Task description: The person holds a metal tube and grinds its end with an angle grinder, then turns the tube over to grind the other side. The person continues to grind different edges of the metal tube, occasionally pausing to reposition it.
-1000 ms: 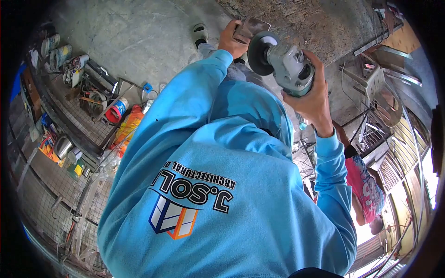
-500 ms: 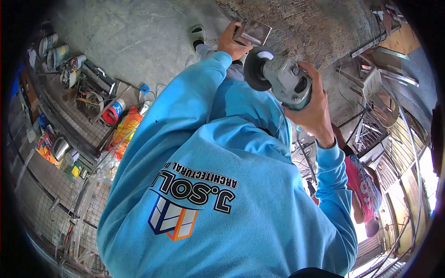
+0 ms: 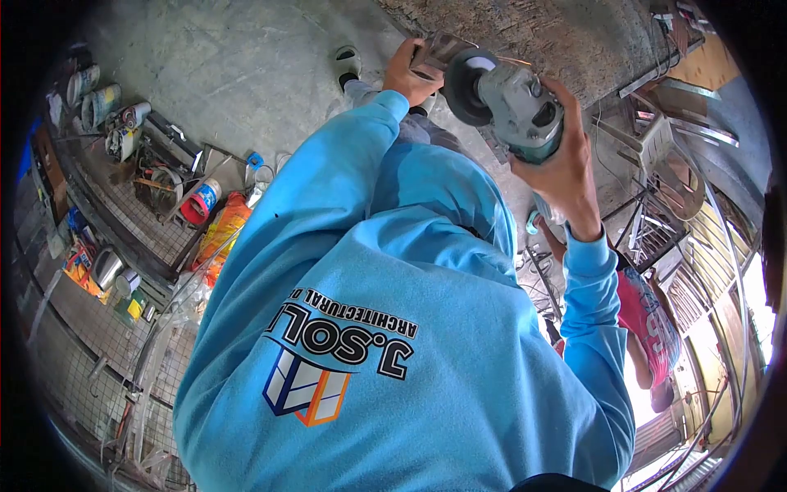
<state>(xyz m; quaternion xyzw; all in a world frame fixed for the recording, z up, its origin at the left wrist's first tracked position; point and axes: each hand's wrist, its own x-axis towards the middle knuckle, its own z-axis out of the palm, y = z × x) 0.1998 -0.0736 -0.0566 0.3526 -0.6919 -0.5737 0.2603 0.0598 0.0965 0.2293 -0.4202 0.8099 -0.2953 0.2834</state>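
Note:
My left hand [image 3: 407, 75] is closed around a short, box-shaped metal piece [image 3: 441, 49], held out in front of my body. My right hand [image 3: 571, 152] grips an angle grinder [image 3: 518, 107] by its body, fingers wrapped over the far side. The grinder's dark round disc [image 3: 467, 86] is up against the near right side of the metal piece and hides part of it. A thin orange streak of sparks flies off to the right beyond the grinder head.
A rough brown board [image 3: 541, 25] lies ahead. To the right are a plastic chair [image 3: 656, 139] and a person in a red shirt [image 3: 648, 324]. Paint buckets [image 3: 201, 201], an orange bag [image 3: 220, 238] and wire-mesh panels [image 3: 82, 353] fill the left side.
My right hand has moved the grinder up and right, bringing its disc against the metal piece. The metal piece has tilted, and sparks now show.

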